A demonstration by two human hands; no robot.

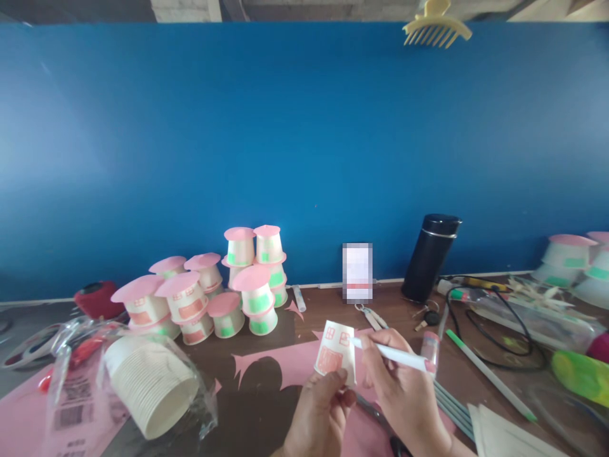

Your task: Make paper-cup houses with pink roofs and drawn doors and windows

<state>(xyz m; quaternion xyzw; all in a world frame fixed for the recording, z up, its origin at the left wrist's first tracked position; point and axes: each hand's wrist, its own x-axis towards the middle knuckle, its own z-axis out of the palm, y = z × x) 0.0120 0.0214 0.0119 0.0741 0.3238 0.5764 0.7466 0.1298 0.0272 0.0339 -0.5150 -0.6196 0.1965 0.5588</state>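
Observation:
My left hand [320, 411] grips a white paper cup [337, 337] turned upside down, thumb across its lower side. Two small windows and a larger filled-in door shape are drawn on it in orange-red. Between the fingers of my right hand [404, 393] is a white marker [397, 357], its tip against the cup beside the right-hand window. Beneath both hands lies a cut pink paper sheet [302, 365]. A dark-handled tool, partly hidden by my hands, rests on that paper.
Pink-topped cups [257, 298] stand stacked at the back left. A plastic bag of nested cups [147, 387] lies at front left. On the right are a black flask [431, 257], keys [427, 318], a green-tipped marker [492, 374] and a black cable [523, 327]. A blue panel [304, 139] rises behind.

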